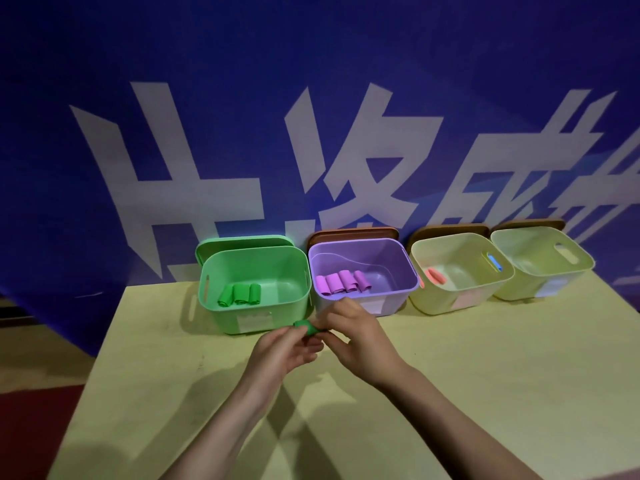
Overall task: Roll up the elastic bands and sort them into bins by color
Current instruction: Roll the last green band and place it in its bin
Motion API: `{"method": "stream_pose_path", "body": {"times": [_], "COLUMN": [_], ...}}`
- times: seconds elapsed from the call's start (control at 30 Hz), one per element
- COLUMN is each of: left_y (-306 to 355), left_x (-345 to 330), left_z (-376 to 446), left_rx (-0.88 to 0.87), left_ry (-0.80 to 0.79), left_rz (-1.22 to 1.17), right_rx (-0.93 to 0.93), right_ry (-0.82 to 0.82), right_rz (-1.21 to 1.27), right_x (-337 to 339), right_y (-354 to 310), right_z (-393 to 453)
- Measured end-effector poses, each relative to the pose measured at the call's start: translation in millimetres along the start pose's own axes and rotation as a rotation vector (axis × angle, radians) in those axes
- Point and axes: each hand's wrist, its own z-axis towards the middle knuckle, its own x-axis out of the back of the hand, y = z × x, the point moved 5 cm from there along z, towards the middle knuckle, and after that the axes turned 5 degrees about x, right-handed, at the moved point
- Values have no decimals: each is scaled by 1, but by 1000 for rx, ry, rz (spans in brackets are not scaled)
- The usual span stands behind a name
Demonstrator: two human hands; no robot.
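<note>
A rolled green elastic band (307, 328) is pinched between my left hand (285, 351) and my right hand (356, 336), just in front of the green bin (221, 306). That bin holds three green rolls (239, 294). The purple bin (398, 299) beside it holds several purple rolls (343, 281). Further right, a cream bin (433, 303) contains a pink roll (434, 275), and another cream bin (519, 289) has a blue item (494, 261) showing near its handle slot.
The bins stand in a row along the back of a pale yellow table (485, 375). Lids lean behind them against a blue banner (242, 98) with white characters. The table's left edge drops to a dark red floor (31, 427).
</note>
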Motion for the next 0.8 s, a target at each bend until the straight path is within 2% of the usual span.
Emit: {"method": "stream_pose_path", "body": {"times": [0.1, 0.27, 0.37, 0.5, 0.6, 0.7, 0.8], "left_y": [-2, 12, 20, 28, 38, 52, 68], "left_x": [13, 29, 36, 56, 73, 90, 98], "left_z": [4, 12, 16, 26, 38, 56, 73], "left_rx": [-6, -87, -127, -206, -278, -345, -335], "left_ry": [10, -3, -13, 64, 107, 143, 64], "left_rz": [15, 97, 140, 170, 304, 528, 643], "right_rx": [-54, -319, -428, -528, -625, -665, -687], "right_ry": [23, 79, 14, -123, -179, -167, -160], "right_rz": [94, 355, 400, 414, 541, 630, 677], "right_x": [-10, -19, -31, -51, -69, -82, -87], "right_y": [-1, 5, 9, 13, 15, 21, 33], "right_z": [2, 10, 21, 45, 65, 80, 91]}}
